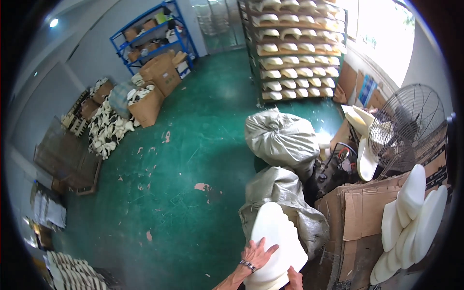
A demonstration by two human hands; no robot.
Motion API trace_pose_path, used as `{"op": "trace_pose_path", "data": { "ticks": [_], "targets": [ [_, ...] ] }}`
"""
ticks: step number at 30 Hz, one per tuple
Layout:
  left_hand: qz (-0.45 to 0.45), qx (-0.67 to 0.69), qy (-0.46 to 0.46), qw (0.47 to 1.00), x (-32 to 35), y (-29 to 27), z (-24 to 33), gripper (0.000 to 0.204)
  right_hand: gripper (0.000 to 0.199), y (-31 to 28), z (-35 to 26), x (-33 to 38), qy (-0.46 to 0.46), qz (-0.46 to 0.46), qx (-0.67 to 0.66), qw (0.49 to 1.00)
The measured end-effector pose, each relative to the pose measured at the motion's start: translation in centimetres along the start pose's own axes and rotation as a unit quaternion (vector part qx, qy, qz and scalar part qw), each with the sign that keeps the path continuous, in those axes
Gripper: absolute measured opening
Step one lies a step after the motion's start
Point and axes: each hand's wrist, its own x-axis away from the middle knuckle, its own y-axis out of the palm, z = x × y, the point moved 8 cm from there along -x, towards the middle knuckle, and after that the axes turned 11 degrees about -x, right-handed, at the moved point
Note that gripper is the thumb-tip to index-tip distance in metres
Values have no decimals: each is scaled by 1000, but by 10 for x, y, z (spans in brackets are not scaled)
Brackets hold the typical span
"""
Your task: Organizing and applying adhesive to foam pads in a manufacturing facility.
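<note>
A stack of white, rounded foam pads point(273, 227) stands out at the bottom of the view, its stepped edges facing right. My left hand point(257, 256), with a bracelet at the wrist, lies on top of the stack with its fingers spread. At the stack's lower right edge, my right hand point(294, 279) grips the pads; part of it is cut off by the frame. Just beyond the stack is an open woven sack point(275, 181), its mouth partly covered by the pads.
A tied woven sack point(280, 135) stands farther off. To the right are a cardboard box point(365, 212), more white pads point(411, 227) and a floor fan point(408, 125). A rack point(297, 53) holds rows of moulded pieces. Blue shelving point(186, 36) and cartons point(145, 104) stand far left.
</note>
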Motion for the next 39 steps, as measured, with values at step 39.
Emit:
{"op": "trace_pose_path", "data": {
  "ticks": [39],
  "targets": [
    [-164, 290, 607, 721, 354, 33, 5, 110, 55, -223, 124, 413, -583, 124, -179, 782]
  ]
}}
